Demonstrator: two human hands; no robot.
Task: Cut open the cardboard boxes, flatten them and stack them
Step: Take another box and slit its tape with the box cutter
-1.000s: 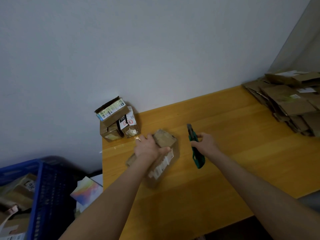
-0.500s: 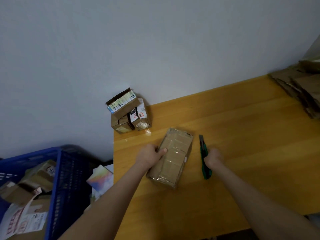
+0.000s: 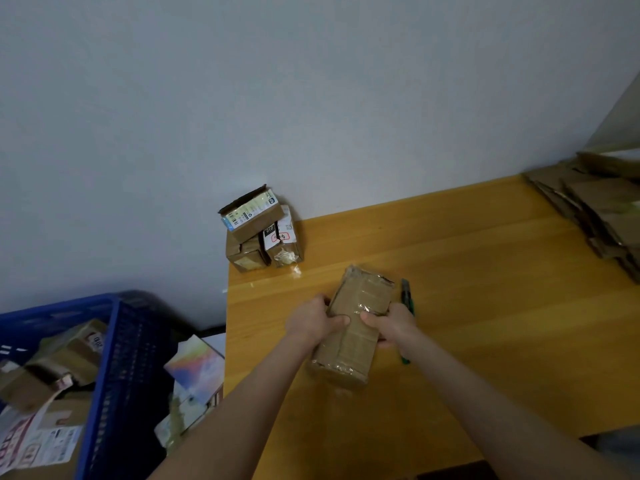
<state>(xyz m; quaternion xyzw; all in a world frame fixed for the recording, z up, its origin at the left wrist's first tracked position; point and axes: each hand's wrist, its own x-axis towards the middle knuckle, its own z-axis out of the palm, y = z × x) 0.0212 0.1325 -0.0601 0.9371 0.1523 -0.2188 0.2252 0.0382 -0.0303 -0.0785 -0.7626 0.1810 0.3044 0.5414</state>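
A taped brown cardboard box (image 3: 360, 303) lies on the wooden table (image 3: 485, 306), long side pointing away from me. My left hand (image 3: 313, 322) grips its left side, thumb across the top. My right hand (image 3: 391, 325) grips its right side, thumb on the top as well. A green utility knife (image 3: 406, 292) lies on the table just right of the box, partly hidden behind my right hand. A pile of flattened cardboard (image 3: 599, 209) sits at the table's far right.
Several small cardboard boxes (image 3: 259, 233) are stacked against the wall at the table's back left corner. A blue plastic crate (image 3: 114, 368) holding more boxes stands on the floor to the left, with printed cartons (image 3: 194, 379) beside it.
My right hand has let go of the green knife, which now lies on the table, and has taken hold of the box's right side. The box has been laid flat.
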